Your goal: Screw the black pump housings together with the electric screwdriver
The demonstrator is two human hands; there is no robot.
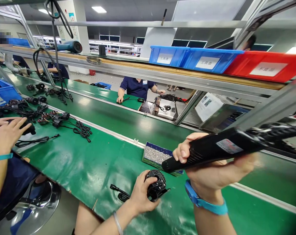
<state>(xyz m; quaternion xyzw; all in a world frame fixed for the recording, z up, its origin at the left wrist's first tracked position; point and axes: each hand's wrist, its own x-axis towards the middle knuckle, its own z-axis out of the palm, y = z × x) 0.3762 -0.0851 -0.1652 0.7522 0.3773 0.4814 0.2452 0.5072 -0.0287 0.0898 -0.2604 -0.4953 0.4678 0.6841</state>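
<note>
My left hand (141,195) is closed around a round black ribbed motor-like part (157,181) with a bracket, at the front of the green bench. A coiled black cable (123,195) with a connector lies beside that hand, apparently belonging to the part. Raised on the right, my right hand (211,173) grips a black electric screwdriver (218,148) with a white and red label. Its nose points left and down over a small box of screws (157,153), partly covering it. The screwdriver's tip is not clearly visible.
At the left, a co-worker's hands (9,130) hold a black part. Several black parts with cables (57,120) lie nearby. Blue bins (201,60) and a red bin (267,65) stand on the overhead shelf. Another person (135,86) sits across the belt.
</note>
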